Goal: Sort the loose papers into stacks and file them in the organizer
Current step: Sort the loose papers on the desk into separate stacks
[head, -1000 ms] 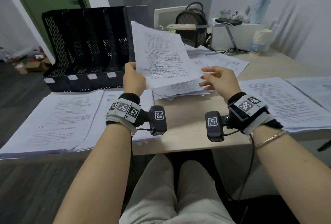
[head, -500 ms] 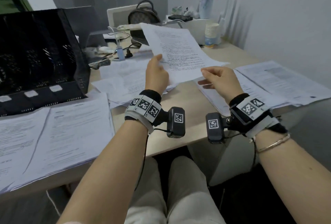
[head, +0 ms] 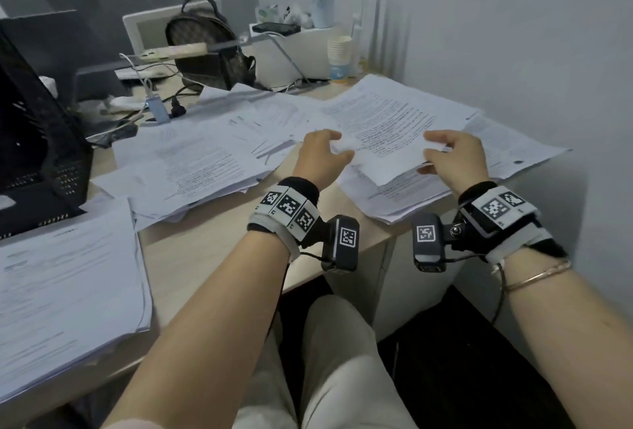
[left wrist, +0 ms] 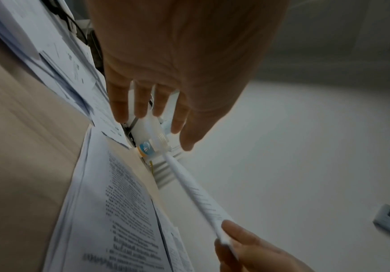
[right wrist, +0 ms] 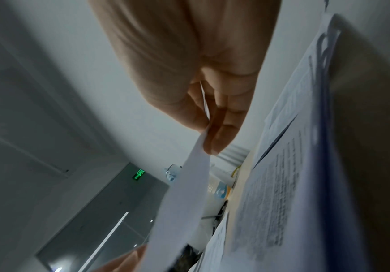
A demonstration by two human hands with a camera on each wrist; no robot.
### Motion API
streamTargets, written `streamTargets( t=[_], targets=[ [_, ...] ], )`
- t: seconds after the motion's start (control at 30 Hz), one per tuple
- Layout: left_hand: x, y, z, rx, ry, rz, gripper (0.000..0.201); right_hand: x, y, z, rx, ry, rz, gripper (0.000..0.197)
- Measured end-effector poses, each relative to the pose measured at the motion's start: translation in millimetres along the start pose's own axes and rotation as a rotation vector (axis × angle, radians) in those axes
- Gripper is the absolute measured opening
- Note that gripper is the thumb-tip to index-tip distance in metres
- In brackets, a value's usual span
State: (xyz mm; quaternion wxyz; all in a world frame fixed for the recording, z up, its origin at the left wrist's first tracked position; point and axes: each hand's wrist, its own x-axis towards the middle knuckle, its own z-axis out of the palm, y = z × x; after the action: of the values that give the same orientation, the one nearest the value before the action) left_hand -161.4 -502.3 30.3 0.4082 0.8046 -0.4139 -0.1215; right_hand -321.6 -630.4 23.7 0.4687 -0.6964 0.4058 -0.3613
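**Sheet heading for the right-hand pile**

The desk [head: 191,257] is filling most of the frame, and the organizer [head: 30,140], centre stage a second ago, is now slipping off the left edge. The printed sheet [head: 387,127] is coming down over the stack [head: 404,195] at centre right. The right hand [head: 452,158] is pinching its edge; the left hand [head: 320,158] is hovering spread, off the paper. So she's sorting, not filing yet.
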Motion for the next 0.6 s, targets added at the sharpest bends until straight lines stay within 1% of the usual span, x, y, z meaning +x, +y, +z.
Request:
streamTargets(
  t=[0.07, 0.23, 0.3, 0.4, 0.47, 0.6],
  targets=[
    [0.7, 0.1, 3.0, 0.049, -0.026, -0.018, 0.046, 1.5, 6.4, -5.5, -0.030, 0.005, 0.028, 0.038],
    [-5.3, 2.7, 12.8, 0.125, -0.244, -0.041, 0.042, -2.7, 19.6, -14.2, -0.106, -0.020, 0.106, 0.038],
    [-8.8, 1.1, 15.3, 0.159, -0.286, -0.056, 0.043, -7.3, 20.8, -15.2, -0.154, 0.000, 0.116, 0.037],
    [-14.7, -1.9, 10.5, 0.166, -0.293, -0.079, 0.042, -11.9, 19.2, -17.1, -0.258, 0.081, 0.099, 0.040],
    [-18.5, -4.5, 1.7, 0.155, -0.261, -0.091, 0.041, -14.6, 14.0, -16.6, -0.278, 0.112, 0.081, 0.041],
    [-28.1, -14.6, -23.9, 0.120, -0.160, -0.094, 0.037, -21.1, -5.1, 2.3, -0.274, 0.087, 0.010, 0.037]
  ],
)
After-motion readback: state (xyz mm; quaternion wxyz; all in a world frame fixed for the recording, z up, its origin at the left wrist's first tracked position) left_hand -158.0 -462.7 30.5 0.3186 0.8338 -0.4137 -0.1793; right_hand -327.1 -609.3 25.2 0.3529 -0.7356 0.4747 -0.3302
